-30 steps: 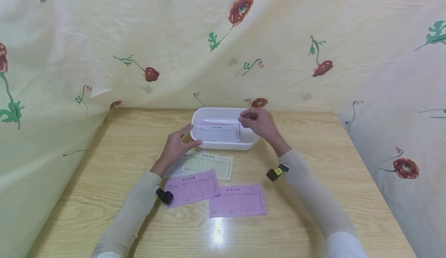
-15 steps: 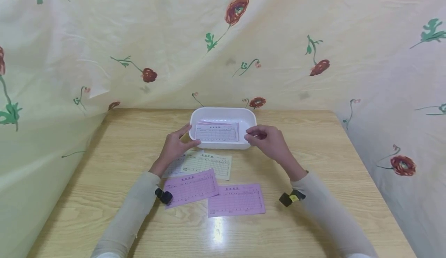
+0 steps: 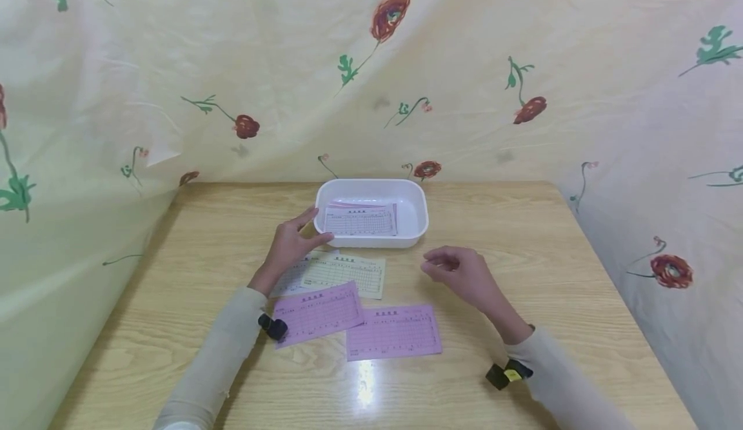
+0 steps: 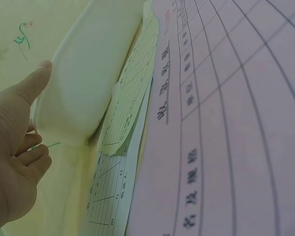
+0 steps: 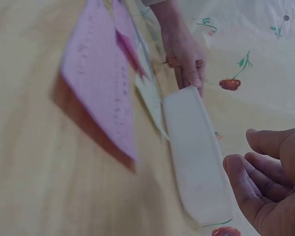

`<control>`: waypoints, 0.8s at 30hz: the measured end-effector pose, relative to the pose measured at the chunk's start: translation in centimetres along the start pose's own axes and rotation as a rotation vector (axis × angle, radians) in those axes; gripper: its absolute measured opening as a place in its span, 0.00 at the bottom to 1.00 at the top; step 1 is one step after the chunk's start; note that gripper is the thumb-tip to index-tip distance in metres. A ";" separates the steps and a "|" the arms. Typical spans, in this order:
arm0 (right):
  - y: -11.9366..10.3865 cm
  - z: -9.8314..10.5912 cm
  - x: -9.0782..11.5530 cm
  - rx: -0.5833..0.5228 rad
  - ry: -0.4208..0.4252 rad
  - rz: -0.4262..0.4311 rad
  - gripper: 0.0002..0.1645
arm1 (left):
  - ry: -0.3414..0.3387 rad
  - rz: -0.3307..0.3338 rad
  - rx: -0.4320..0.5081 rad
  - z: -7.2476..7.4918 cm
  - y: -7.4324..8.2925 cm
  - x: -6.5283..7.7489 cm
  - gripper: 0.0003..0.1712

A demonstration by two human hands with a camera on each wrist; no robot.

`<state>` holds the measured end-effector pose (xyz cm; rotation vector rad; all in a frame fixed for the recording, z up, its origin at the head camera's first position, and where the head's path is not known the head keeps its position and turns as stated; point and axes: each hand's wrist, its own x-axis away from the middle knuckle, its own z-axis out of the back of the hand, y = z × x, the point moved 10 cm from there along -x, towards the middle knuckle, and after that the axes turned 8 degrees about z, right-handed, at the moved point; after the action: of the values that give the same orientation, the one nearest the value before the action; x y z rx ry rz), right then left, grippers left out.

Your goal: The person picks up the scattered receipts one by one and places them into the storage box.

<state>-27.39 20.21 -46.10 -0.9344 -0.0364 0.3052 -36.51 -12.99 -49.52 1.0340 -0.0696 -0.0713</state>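
Observation:
A white plastic tray (image 3: 413,242) stands near the back of the table, with white and pink receipt slips (image 3: 361,222) lying in it. My left hand (image 3: 289,247) holds the tray's left end; in the left wrist view its thumb (image 4: 35,83) lies against the rim. To the tray's front right, my right hand (image 3: 461,274) hovers over the wood, fingers loosely bent and nothing between them. Before the tray lie two pink slips (image 3: 395,333), a pale green slip (image 3: 354,275) and a white slip (image 3: 286,282) partly covered by it.
The wooden table (image 3: 522,224) ends at a flowered cloth (image 3: 302,62) hanging behind it and along both sides. Black wrist cameras (image 3: 273,327) are strapped to both forearms, the left one overlapping a pink slip in the head view.
My right hand has drawn back from over the tray, toward me and to the right. The left hand stays at the tray's end, and the slips have not moved.

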 end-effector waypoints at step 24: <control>3.4 -2.0 4.7 0.094 -0.081 -0.122 0.22 | 0.000 0.021 -0.004 -0.1 -0.4 -0.1 0.54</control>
<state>-23.42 21.82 -50.46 -0.8229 -0.1524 0.2297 -36.61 -13.06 -49.90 1.0289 -0.0799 -0.0523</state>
